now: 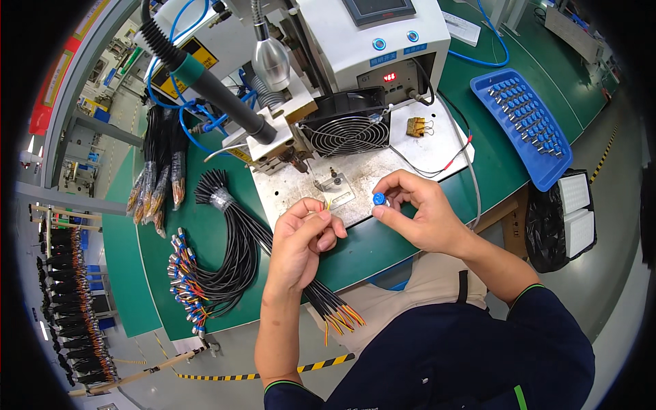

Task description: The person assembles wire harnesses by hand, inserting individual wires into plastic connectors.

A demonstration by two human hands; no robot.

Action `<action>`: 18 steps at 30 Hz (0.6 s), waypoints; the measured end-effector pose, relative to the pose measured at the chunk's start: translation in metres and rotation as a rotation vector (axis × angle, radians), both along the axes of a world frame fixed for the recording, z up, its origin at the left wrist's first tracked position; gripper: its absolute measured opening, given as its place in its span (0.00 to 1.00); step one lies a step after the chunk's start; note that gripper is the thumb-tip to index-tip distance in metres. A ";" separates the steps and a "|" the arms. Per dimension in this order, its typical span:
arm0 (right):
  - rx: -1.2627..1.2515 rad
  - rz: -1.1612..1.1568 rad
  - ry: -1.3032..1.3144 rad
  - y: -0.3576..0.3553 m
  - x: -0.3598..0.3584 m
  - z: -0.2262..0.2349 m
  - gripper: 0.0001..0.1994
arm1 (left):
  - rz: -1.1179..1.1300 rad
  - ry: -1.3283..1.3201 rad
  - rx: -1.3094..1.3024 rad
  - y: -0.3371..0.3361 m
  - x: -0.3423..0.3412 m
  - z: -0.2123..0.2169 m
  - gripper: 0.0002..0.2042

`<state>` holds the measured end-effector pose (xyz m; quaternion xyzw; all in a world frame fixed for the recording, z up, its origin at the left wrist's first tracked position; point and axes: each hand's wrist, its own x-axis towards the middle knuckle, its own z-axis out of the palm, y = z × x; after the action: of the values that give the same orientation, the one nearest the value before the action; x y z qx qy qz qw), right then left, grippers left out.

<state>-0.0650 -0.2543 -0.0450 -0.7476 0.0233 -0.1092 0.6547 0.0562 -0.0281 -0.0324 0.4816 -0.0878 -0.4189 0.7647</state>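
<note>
Small blue round part (378, 199) pinched between thumb and fingertips of the right hand (417, 212), held just above the front edge of the bare metal plate (437, 140). Left hand (304, 239) closed around a thin cable (326, 301) — its fine wire ends (328, 203) stick up past the thumb, close to the blue part but not touching it. The cable's other end hangs below the wrist over the lap, fanning into orange and red leads.

Directly behind the hands on the plate: a small metal fixture (335, 184), above it a soldering iron (205, 75) clamped at an angle, tip pointing down toward the fixture. Round-grille fan (346, 130) right of the tip, white control box (372, 41) behind it. Gold binder clip (417, 126) further right on the plate.

Left on the green bench (492, 164): taped bundle of black cables (232, 239) with blue-and-silver ends fanned toward the bench edge. Far right — blue tray (547, 174) with rows of blue parts, well apart from the hands. Nothing sits between the two hands.
</note>
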 end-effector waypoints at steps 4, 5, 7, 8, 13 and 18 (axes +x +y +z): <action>-0.005 0.005 -0.007 0.000 0.000 -0.002 0.13 | 0.035 0.037 -0.017 -0.001 0.000 0.001 0.02; -0.006 0.005 -0.008 0.001 0.001 -0.001 0.13 | 0.046 0.049 -0.020 -0.002 0.000 0.001 0.02; 0.008 0.004 0.002 0.001 0.001 0.000 0.13 | 0.025 0.030 -0.031 0.002 0.004 -0.005 0.01; 0.007 0.003 0.001 0.001 0.002 0.000 0.13 | 0.004 0.011 -0.042 0.004 0.006 -0.007 0.02; -0.036 0.003 -0.028 0.002 0.007 0.000 0.13 | 0.045 -0.018 0.036 0.011 0.016 -0.002 0.08; -0.213 -0.036 -0.087 0.001 0.013 0.008 0.10 | 0.041 -0.085 0.092 0.015 0.036 -0.002 0.08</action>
<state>-0.0522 -0.2537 -0.0370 -0.8068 -0.0034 -0.1553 0.5701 0.0922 -0.0135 -0.0348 0.5352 -0.0910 -0.3859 0.7459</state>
